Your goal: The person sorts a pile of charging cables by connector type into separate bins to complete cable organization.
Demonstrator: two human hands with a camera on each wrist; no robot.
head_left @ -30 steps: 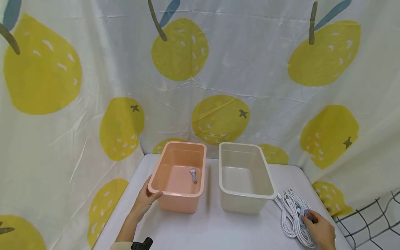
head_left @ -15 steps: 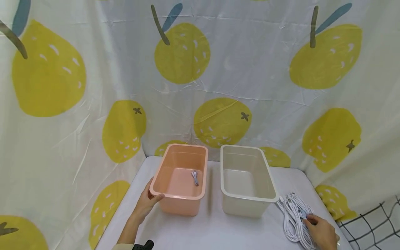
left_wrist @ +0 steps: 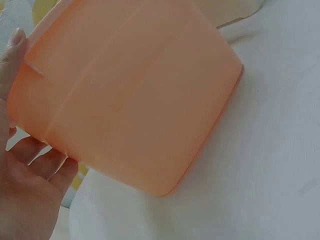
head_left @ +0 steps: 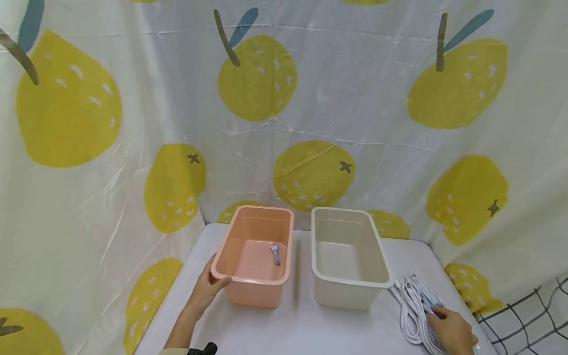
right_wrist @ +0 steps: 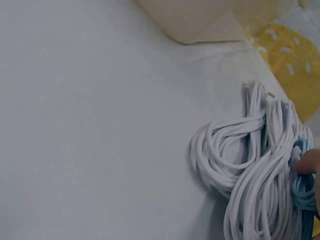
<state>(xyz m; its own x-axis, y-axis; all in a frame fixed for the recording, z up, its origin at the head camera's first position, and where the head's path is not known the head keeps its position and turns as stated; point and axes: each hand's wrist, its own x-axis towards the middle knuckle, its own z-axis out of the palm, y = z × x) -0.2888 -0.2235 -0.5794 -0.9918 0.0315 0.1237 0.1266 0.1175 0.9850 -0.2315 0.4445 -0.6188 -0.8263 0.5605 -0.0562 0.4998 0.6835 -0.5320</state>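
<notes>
At its near left corner, the peach plastic bin is gripped by my left hand. The left wrist view has the thumb at the rim and the other fingers around the bin's outer side. Inside the bin lies a small bundled white cable. On the right, my right hand is over a pile of coiled white cables. Its fingers pinch a blue coiled cable on top of that pile; most of this hand is outside the right wrist view.
A cream plastic bin stands to the right of the peach one, close to the cable pile. Both rest on a white-covered table. Behind hangs a curtain printed with yellow fruit. A dark wire grid is at the lower right.
The head view has shifted slightly. My right hand's fingers have closed in around the blue cable on the pile. The left hand keeps its hold on the peach bin.
</notes>
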